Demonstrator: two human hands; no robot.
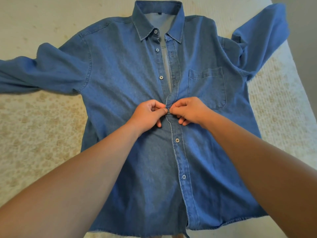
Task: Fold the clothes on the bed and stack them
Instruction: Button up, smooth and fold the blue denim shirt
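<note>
A person's left hand point(148, 114) and right hand point(187, 110) meet at the middle of a blue denim shirt point(120, 79) spread front-up on a patterned bed cover point(34, 127), fingers of both curled in a pinch on the button placket point(169, 107), apparently working a button through its hole. The left thumb and forefinger nip the button-side edge; the right fingertips grip the overlapping edge just beside it. Two buttons below the hands look fastened, while three above, up to the collar point(157, 19), stand undone and the front gapes there, suggesting the garment is being closed so it will hold flat for folding. Both sleeves lie flung outward, the left sleeve point(34, 74) running off the frame's edge, the right sleeve point(262, 36) bent back near the mattress edge. The button being handled is hidden between the fingertips. The hem is partly cut off at the bottom, and no other clothes or stack appear in view
</note>
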